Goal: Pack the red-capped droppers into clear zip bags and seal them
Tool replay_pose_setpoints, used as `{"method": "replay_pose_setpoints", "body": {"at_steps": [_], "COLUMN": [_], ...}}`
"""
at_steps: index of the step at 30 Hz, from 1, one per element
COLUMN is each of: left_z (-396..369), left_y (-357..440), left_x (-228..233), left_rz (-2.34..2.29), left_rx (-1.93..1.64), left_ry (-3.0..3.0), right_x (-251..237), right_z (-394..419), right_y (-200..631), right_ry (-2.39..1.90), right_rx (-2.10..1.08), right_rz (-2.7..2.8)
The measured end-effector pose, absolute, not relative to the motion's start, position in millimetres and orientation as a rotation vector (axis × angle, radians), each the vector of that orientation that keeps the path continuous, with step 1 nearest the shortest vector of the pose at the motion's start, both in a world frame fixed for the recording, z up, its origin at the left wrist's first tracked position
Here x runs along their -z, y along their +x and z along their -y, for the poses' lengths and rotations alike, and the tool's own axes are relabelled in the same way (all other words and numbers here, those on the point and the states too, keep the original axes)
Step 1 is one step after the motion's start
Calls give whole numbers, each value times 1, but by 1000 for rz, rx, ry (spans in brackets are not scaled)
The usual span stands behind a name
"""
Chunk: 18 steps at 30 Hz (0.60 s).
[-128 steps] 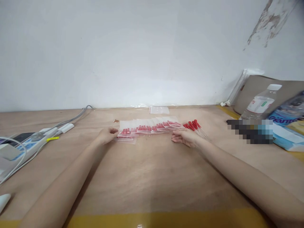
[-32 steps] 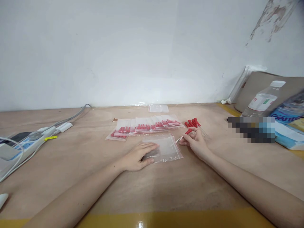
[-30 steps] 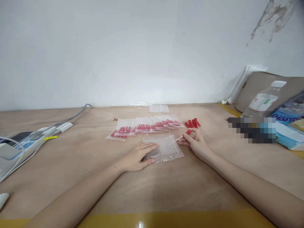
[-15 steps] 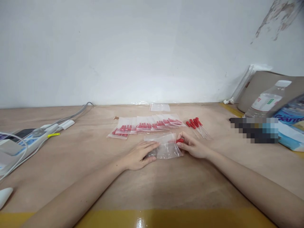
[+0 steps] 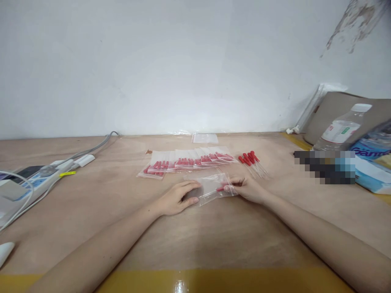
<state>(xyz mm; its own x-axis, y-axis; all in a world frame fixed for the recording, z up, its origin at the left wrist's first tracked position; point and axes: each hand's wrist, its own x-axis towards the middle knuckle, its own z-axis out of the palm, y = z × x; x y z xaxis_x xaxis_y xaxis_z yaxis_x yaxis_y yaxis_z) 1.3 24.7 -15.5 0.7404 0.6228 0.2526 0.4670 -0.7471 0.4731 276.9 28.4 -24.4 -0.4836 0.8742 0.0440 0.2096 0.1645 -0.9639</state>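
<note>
A clear zip bag (image 5: pixel 210 188) lies on the wooden table (image 5: pixel 195 236). My left hand (image 5: pixel 179 198) presses flat on the bag's left end. At the bag's open right end my right hand (image 5: pixel 249 189) pinches a red-capped dropper (image 5: pixel 221 188), which lies partly inside the bag. Behind the bag runs a row of filled bags (image 5: pixel 187 162) with red droppers in them. To its right lies a small loose pile of red-capped droppers (image 5: pixel 252 161).
An empty zip bag (image 5: pixel 204 138) lies near the wall. A white power strip with cables (image 5: pixel 45 179) is at the left. A water bottle (image 5: pixel 340 130), a cardboard box (image 5: pixel 336 110) and a blue package (image 5: pixel 371 162) stand at the right. Yellow tape (image 5: pixel 195 283) edges the table front.
My left hand drew an empty bag toward me and held it down. My right hand took a dropper from the loose pile and pushed it into the bag's mouth.
</note>
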Motion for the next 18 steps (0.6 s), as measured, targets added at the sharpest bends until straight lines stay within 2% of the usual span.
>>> {"method": "replay_pose_setpoints", "body": {"at_steps": [4,8,11,13,16,18], "left_z": [-25,-26,-26,-26,-26,-26], "left_y": [1,-1,-1,-1,-1,-1], "left_x": [15,16,17,18,18,18], "left_rz": [-820,-829,-836,-839,-849,-851], "left_rx": [-537,-493,-461,-440,-409,-401], "left_ry": [2582,2603,2617,2622,2617,2614], "right_x": [21,26,22,14,3,-2], "right_z": [-29,-31,-35,-42,-60,-72], "right_y": [283,286,292,301,316,321], "right_ry": [-965,-1103,-1239,-1381,-1645,-1831], "right_rx": [-1352,-1459,-1374,-1080,-377,-62], "right_rz": [1995,1840,1866,1887,1873,1896]}}
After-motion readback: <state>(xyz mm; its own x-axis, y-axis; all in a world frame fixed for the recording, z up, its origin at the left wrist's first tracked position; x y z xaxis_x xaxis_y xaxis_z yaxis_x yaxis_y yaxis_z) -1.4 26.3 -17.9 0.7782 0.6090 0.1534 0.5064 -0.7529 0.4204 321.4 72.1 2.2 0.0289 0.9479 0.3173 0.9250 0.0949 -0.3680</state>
